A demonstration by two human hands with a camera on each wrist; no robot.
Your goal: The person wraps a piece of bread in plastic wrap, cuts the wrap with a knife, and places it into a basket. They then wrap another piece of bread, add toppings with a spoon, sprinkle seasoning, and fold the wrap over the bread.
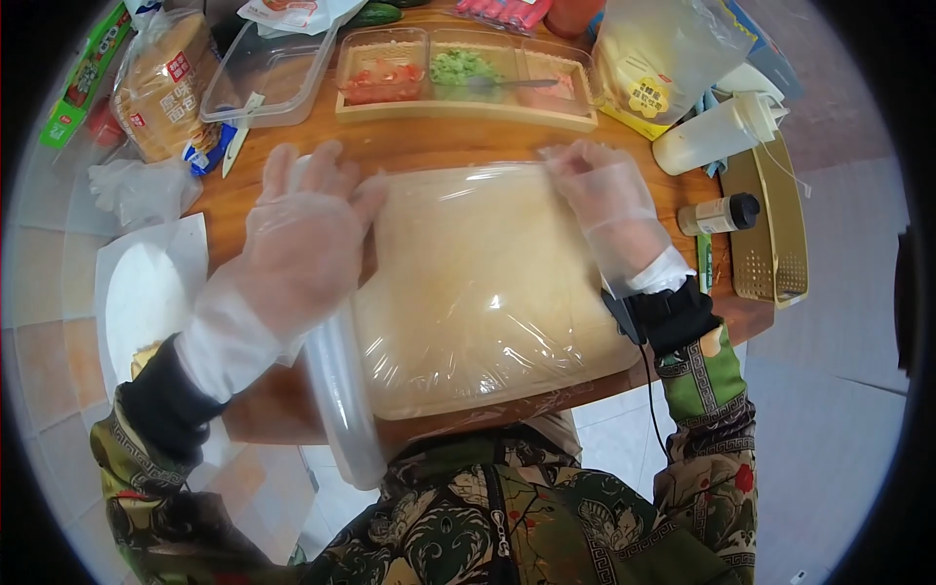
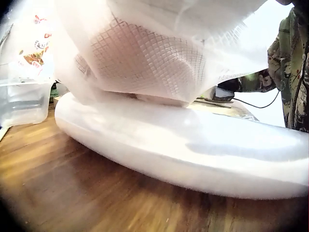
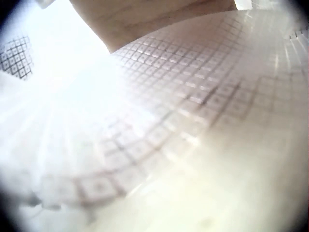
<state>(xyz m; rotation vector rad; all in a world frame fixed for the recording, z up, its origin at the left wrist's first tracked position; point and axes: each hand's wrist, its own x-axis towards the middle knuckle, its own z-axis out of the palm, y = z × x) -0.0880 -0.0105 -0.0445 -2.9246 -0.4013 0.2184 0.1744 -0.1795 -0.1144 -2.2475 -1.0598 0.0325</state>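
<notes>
A pale cutting board [image 1: 487, 258] lies in front of me under a shiny sheet of plastic wrap [image 1: 478, 375]. Along its left side runs the thick, clear plastic wrap roll [image 1: 346, 419], its near end sticking out past the table edge. My left hand [image 1: 304, 234], in a clear disposable glove, rests on the far part of the roll with fingers extended. In the left wrist view the gloved palm [image 2: 145, 58] lies against the roll [image 2: 183, 145]. At the board's far right corner, my gloved right hand [image 1: 609, 200] pinches the film's edge. Glove plastic fills the right wrist view.
Behind the board stands a wooden tray [image 1: 468, 115] of chopped food in clear containers. Bagged bread [image 1: 166, 88] and a clear box [image 1: 268, 83] are back left. A squeeze bottle [image 1: 717, 132], a black-capped jar [image 1: 720, 214] and a basket [image 1: 770, 234] line the right.
</notes>
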